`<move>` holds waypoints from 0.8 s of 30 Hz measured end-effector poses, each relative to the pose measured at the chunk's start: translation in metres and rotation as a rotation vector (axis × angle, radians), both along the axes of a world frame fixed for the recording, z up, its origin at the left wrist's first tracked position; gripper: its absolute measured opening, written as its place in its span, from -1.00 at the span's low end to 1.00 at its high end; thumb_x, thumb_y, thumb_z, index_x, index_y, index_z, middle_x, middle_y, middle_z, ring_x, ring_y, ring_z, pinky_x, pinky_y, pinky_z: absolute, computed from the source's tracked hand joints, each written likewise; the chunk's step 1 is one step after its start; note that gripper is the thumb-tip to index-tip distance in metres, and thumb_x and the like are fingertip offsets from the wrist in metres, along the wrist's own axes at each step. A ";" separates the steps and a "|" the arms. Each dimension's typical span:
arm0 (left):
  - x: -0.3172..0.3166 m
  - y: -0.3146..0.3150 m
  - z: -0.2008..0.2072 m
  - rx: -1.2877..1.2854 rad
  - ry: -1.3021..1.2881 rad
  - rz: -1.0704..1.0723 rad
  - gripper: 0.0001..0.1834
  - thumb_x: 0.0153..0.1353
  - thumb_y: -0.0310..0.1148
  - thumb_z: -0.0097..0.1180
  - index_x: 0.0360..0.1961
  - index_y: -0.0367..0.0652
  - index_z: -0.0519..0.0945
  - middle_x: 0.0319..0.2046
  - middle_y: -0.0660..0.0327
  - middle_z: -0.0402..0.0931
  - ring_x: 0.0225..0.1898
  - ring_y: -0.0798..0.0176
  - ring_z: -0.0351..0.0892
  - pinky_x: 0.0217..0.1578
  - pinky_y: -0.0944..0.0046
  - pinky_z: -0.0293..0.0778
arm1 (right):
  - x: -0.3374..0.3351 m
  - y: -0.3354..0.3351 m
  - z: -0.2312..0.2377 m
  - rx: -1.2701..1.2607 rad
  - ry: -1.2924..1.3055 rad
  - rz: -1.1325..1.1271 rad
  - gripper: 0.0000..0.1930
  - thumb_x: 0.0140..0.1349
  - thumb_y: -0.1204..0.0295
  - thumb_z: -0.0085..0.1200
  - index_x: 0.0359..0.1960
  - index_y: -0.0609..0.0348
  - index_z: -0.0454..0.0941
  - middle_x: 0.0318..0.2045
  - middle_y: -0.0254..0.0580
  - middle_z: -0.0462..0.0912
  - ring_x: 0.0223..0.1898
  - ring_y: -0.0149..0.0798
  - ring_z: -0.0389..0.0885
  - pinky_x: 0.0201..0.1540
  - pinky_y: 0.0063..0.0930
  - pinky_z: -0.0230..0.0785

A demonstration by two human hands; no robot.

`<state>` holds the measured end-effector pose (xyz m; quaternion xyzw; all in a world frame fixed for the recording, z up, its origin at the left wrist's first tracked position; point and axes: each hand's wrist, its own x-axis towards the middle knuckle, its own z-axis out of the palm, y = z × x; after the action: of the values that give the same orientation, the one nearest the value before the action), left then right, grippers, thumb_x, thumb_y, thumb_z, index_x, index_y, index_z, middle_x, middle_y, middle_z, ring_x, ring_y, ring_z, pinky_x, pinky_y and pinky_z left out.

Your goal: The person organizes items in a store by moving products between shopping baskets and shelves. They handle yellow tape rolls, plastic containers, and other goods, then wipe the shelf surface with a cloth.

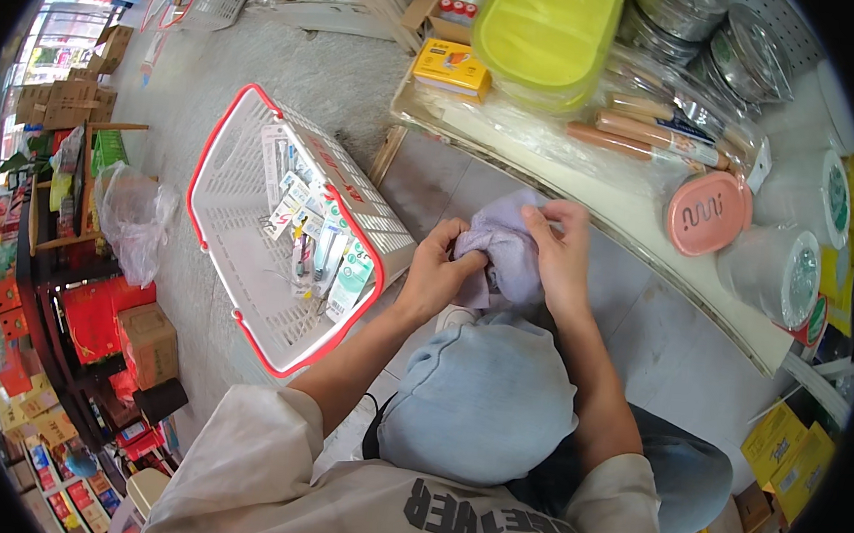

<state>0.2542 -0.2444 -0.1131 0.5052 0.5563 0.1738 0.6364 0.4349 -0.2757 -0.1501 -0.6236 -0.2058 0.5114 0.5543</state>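
Note:
A bunched lavender cloth [508, 238] is held between my two hands, above my bent, denim-covered knee. My left hand [437, 267] is closed on its left side, thumb laid over the fabric. At the cloth's upper right, my right hand [559, 251] pinches it between thumb and fingers. To the left of my hands stands a white plastic basket [238, 283] with a red rim and handles. Small carded packages [302, 213] in clear and white wrapping lie in it; what each holds is too small to tell.
On the right, a low shelf [646, 252] carries a lime-green plastic container [547, 37], a yellow box [451, 68], wrapped wooden-handled tools [654, 134], a pink dish [708, 212] and clear tubs [773, 276]. Cartons [149, 341] and a plastic bag [134, 211] stand far left.

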 end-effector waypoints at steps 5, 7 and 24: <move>0.000 0.005 0.012 -0.198 -0.305 0.249 -0.74 0.26 -0.47 0.14 -0.04 -0.30 0.51 -0.25 0.26 0.54 -0.23 0.44 0.51 -0.21 0.42 0.45 | -0.017 0.008 0.032 0.386 -0.326 0.415 -0.45 0.06 0.39 0.40 0.13 0.18 0.54 0.17 -0.07 0.47 0.14 -0.13 0.49 0.15 -0.30 0.39; -0.001 0.008 0.019 -0.328 -0.479 0.326 -0.65 0.31 -0.41 0.14 0.07 -0.33 0.46 -0.17 0.24 0.53 -0.18 0.41 0.50 -0.14 0.37 0.47 | -0.022 0.011 0.033 0.399 -0.343 0.460 -0.48 0.07 0.48 0.34 0.13 0.18 0.54 0.13 -0.06 0.51 0.15 -0.09 0.50 0.15 -0.31 0.39; -0.051 -0.002 0.065 1.012 0.547 -0.185 -0.71 0.08 -0.59 0.27 -0.12 -0.20 0.63 0.21 0.03 0.43 0.34 -0.12 0.31 0.29 -0.02 0.24 | -0.030 0.056 -0.022 0.478 -1.922 0.633 -0.51 0.11 0.37 0.03 0.07 0.37 0.58 0.22 -0.10 0.49 0.06 -0.13 0.40 0.05 -0.33 0.30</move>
<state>0.2032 -0.2460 -0.0484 0.8195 0.5017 0.2250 0.1614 0.4049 -0.2196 -0.1721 -0.5597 -0.8111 -0.1332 0.1060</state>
